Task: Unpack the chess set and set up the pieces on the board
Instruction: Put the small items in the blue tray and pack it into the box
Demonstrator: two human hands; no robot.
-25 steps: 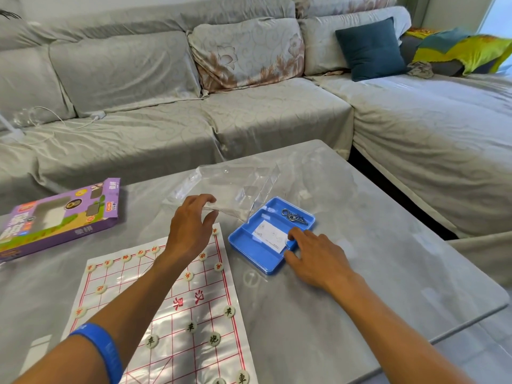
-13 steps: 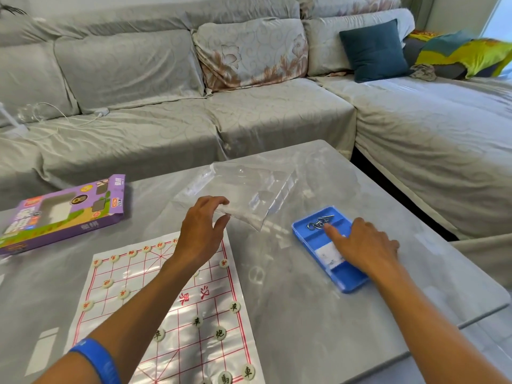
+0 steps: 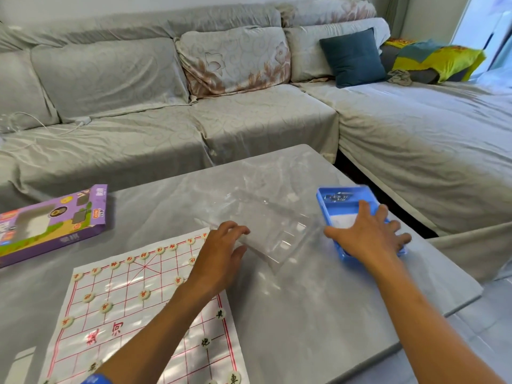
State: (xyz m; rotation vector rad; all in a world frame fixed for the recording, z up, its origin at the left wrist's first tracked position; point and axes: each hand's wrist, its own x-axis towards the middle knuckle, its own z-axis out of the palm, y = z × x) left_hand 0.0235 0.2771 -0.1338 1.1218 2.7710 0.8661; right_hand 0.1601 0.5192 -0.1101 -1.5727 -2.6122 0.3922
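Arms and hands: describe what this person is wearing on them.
Both forearms are bare, with no sleeves in view. The left arm carries a blue wristband, cut off by the bottom edge. The right hand and left hand show no gloves, rings or watch.

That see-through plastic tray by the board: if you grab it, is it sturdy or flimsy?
Probably flimsy. The clear plastic tray looks thin and moulded, so it would likely flex where the left hand pinches its edge. It seems empty, so probably very light, and it may slide easily on the glossy table.
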